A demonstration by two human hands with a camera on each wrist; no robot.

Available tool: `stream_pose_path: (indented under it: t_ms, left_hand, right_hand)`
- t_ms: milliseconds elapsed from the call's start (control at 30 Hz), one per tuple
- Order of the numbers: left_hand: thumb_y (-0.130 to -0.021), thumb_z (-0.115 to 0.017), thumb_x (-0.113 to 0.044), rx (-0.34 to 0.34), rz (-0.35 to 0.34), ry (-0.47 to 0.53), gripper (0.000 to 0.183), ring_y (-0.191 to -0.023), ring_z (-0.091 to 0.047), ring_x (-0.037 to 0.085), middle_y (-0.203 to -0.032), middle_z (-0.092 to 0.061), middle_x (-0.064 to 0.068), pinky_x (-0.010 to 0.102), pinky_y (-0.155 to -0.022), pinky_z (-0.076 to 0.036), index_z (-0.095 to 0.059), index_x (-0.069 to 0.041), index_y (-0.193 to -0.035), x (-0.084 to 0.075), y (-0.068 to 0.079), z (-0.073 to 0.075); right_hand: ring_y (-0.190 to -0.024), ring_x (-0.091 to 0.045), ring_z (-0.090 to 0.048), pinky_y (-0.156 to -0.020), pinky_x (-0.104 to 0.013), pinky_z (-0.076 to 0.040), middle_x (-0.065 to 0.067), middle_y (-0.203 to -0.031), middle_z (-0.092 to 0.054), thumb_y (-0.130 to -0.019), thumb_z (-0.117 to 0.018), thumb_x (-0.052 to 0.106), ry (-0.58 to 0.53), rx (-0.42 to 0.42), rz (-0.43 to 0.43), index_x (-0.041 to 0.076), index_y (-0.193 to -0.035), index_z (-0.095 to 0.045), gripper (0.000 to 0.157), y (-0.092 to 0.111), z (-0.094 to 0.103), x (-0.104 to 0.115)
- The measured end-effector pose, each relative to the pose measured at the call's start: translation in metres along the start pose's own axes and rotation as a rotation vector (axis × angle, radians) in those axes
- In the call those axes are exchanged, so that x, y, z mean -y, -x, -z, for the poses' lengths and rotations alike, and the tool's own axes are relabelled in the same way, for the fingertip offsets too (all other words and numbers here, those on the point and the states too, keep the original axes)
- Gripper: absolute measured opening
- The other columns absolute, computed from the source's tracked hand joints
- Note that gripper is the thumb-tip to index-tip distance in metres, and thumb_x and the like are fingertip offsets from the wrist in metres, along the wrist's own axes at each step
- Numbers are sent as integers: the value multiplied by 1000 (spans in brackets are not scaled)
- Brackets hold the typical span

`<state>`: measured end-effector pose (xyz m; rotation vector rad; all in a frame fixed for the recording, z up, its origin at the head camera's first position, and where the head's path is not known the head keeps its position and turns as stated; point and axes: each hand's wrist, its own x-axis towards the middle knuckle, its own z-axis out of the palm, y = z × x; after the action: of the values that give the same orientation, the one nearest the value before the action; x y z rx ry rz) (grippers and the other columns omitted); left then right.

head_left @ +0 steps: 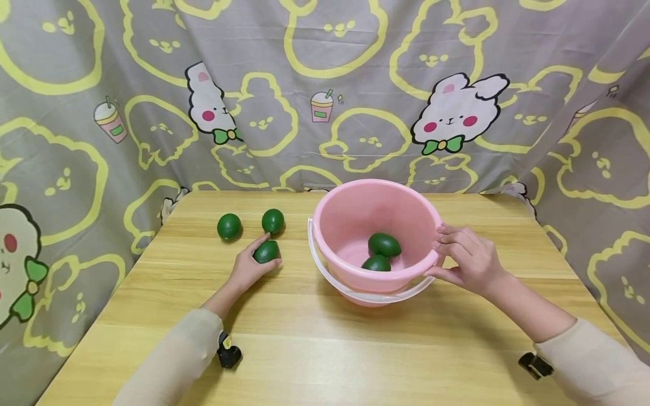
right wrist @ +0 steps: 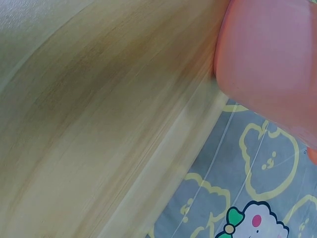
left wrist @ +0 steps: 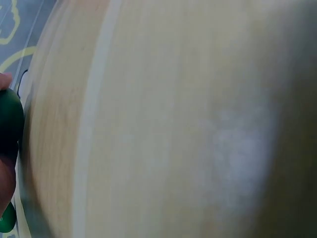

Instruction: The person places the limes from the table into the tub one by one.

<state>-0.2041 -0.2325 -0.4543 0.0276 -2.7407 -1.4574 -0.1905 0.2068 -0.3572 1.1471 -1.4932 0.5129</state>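
Note:
My left hand (head_left: pixel 250 269) grips a dark green lime (head_left: pixel 266 252) between thumb and fingers, at the table's left half. Two more limes lie just beyond it, one lime (head_left: pixel 273 221) close to the fingertips and another lime (head_left: pixel 229 226) farther left. A pink bucket (head_left: pixel 378 193) stands upright right of the middle, with two limes (head_left: pixel 384 245) at its bottom. My right hand (head_left: pixel 469 256) holds the bucket's right rim, thumb outside. In the left wrist view the held lime (left wrist: pixel 10 119) shows at the left edge. The right wrist view shows the bucket's outer wall (right wrist: pixel 267 64), not the fingers.
The bucket's white handle (head_left: pixel 325 274) hangs down on its near side. All of this stands on a wooden table (head_left: pixel 325 349). A grey curtain (head_left: pixel 365 73) with cartoon prints hangs behind the table and along both sides.

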Motion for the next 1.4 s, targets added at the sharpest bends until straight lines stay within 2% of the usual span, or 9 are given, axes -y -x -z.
stream_pose_path:
  t_ms: [233,467,700,1100,1267,1400]
  left_hand:
    - [-77,-77,-25,30,-56,-19,72,-115,-53,34,-143,-44,15,48,-92,-46,-46,-17,-142,1,0,-1]
    - [-75,-79,-24,58,-84,1,72,-115,-53,33,-141,-47,12,46,-92,-46,-48,-18,-140,-1,5,1]
    - [-74,-81,-27,121,-122,12,73,-116,-53,33,-141,-49,9,46,-93,-44,-49,-18,-139,-3,7,1]
    - [-75,-81,-20,228,-207,58,68,-115,-53,28,-139,-52,3,41,-92,-43,-53,-22,-136,-20,11,8]
    - [-76,-80,-18,266,-246,45,65,-112,-54,28,-137,-53,6,40,-89,-45,-53,-21,-135,-26,14,12]
    - [-76,-80,-17,294,-252,47,64,-110,-54,29,-135,-54,8,39,-86,-46,-54,-19,-134,-29,18,14]
  right_hand:
    - [-65,-32,-62,-55,-44,-49,-16,-67,-63,-88,-58,53,4,7,6,-2,-68,-59,58,-1,1,-2]
    - [-64,-32,-62,-54,-43,-49,-15,-67,-63,-88,-58,53,1,8,9,-1,-68,-59,58,-1,0,-1]
    - [-64,-32,-62,-53,-43,-50,-16,-67,-63,-88,-57,53,-1,5,15,-1,-68,-58,58,-2,-1,-2]
    - [-64,-32,-62,-53,-43,-49,-15,-67,-63,-89,-57,53,8,13,11,-1,-68,-59,58,-2,2,-2]
    - [-64,-32,-61,-52,-44,-50,-16,-67,-63,-88,-58,53,2,3,15,-1,-68,-59,58,-1,1,-1]
    - [-63,-32,-61,-52,-43,-50,-15,-66,-63,-88,-59,53,-5,-5,17,-1,-67,-58,58,0,0,0]
